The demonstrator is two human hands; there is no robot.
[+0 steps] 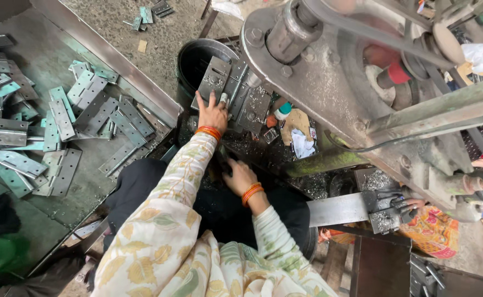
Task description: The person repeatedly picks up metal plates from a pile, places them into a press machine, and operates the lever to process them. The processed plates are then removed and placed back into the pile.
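1. Two hands are at work in front of a heavy grey cast-metal press machine [329, 88]. The left hand [213, 114] reaches forward, fingers spread wide and laid flat against a stack of dull grey steel hinge plates with punched holes [215, 77] that leans beside the machine bed. It touches the nearest plate but is not closed round it.
2. The right hand [240, 177] sits lower and nearer the body, fingers curled downward into shadow. Whether it holds anything I cannot tell.
3. Both wrists carry orange bangles [209, 132]; the sleeves are cream with a yellow-green leaf print.
4. Placement, as judged: the plates stand on edge just left of the die area, within arm's length, so one can be taken without shifting the seat. A round black bucket [197, 58] stands right behind them.
5. Many loose hinge leaves [87, 110], some plain grey and some with a pale teal film, lie heaped in a shallow sheet-metal tray [115, 55] on the person's left, well apart from the hands.
6. The leaning plates look flat, rectangular, matte, with small round holes and slightly oily faces.
7. A crumpled white rag [302, 144] lies on the bed to the right of the plates.
8. Another person's hand [415, 204] shows at the right edge, near a flat steel bar [338, 209].
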